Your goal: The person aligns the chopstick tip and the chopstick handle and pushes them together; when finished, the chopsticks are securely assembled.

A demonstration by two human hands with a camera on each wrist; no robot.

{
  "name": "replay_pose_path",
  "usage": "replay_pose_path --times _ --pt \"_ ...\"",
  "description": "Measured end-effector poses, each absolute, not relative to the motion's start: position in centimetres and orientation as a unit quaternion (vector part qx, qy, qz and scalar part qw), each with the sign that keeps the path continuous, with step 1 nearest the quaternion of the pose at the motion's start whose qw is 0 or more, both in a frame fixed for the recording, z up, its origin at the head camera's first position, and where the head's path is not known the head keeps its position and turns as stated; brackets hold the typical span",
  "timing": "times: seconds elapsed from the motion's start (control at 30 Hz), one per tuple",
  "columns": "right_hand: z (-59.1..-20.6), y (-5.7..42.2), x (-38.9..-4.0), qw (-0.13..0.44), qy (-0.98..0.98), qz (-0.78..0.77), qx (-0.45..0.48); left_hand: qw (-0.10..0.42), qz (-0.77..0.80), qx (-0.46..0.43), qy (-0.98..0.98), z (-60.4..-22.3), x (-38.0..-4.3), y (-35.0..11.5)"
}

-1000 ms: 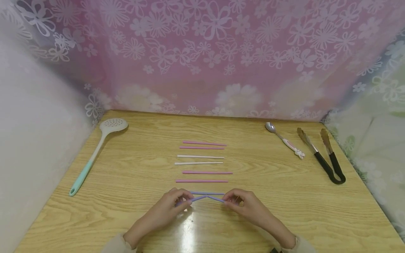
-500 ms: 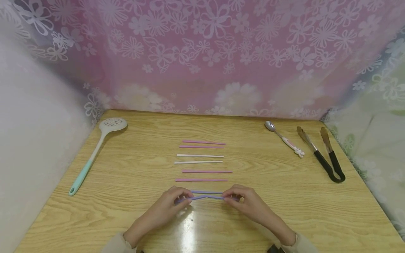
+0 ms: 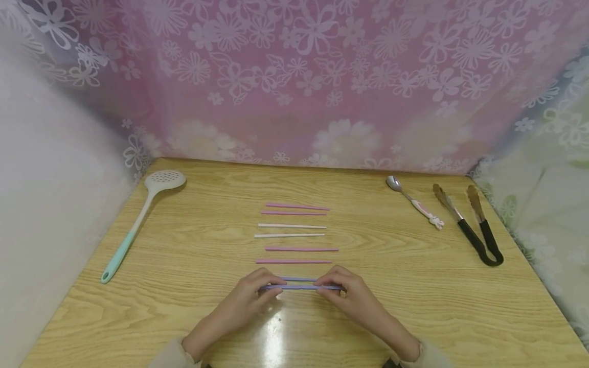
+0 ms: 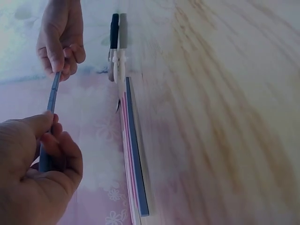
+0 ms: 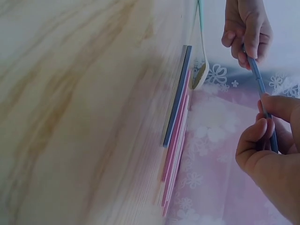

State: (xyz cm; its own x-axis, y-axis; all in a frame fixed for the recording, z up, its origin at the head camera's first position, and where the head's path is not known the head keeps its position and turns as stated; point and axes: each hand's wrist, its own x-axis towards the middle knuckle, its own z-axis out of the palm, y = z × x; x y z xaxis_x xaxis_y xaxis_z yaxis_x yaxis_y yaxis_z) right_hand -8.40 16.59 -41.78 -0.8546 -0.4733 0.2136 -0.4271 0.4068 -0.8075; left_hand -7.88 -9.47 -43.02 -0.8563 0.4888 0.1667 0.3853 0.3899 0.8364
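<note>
Both hands hold one blue-purple chopstick (image 3: 299, 288) level, just above the table. My left hand (image 3: 248, 301) pinches its left part between thumb and fingers. On the right part, my right hand (image 3: 356, 301) has the same kind of pinch. A joint line crosses the held chopstick (image 5: 258, 77) near its middle in the right wrist view, and its two sections look in line. Its matching blue-purple chopstick (image 3: 300, 279) lies on the table just beyond, with its ends partly hidden by the hands. In the left wrist view that chopstick (image 4: 136, 154) rests flat, apart from the hands.
Farther back lie pink chopsticks (image 3: 293, 261), white chopsticks (image 3: 290, 235) and more pink ones (image 3: 294, 213) in rows. A slotted skimmer (image 3: 144, 214) lies at left. A spoon (image 3: 405, 194) and black-handled tongs (image 3: 469, 240) lie at right on the wooden table (image 3: 460, 312).
The held chopstick was bent at its middle and is now straight. My right hand has moved left and slightly away from me, closer to the left hand.
</note>
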Motion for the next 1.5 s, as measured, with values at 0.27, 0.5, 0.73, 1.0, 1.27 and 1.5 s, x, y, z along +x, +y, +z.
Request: replay_pose_path --times 0.27,0.5,0.73,1.0,1.27,1.5 --pt "-41.7 16.2 -8.0 -0.021 0.828 -0.485 -0.279 0.010 0.475 0.311 0.823 -42.8 -7.9 -9.4" --pt "-41.9 15.9 -7.6 -0.012 0.824 -0.495 -0.276 -0.018 0.458 0.336 0.823 -42.9 -7.9 -9.3" --pt "-42.6 16.0 -7.4 -0.010 0.826 -0.487 -0.285 0.021 0.463 0.322 0.825 -43.3 -7.6 -9.4" --pt "-42.7 16.4 -7.9 -0.009 0.826 -0.482 -0.293 0.053 0.470 0.294 0.831 -43.6 -8.0 -9.9" --pt "-43.2 17.6 -8.7 0.024 0.864 -0.428 -0.266 0.074 0.440 0.269 0.854 -43.9 -8.1 -10.7" --pt "-43.9 17.8 -9.5 0.084 0.880 -0.398 -0.244 0.123 0.406 0.257 0.868 -44.3 -8.5 -11.1"
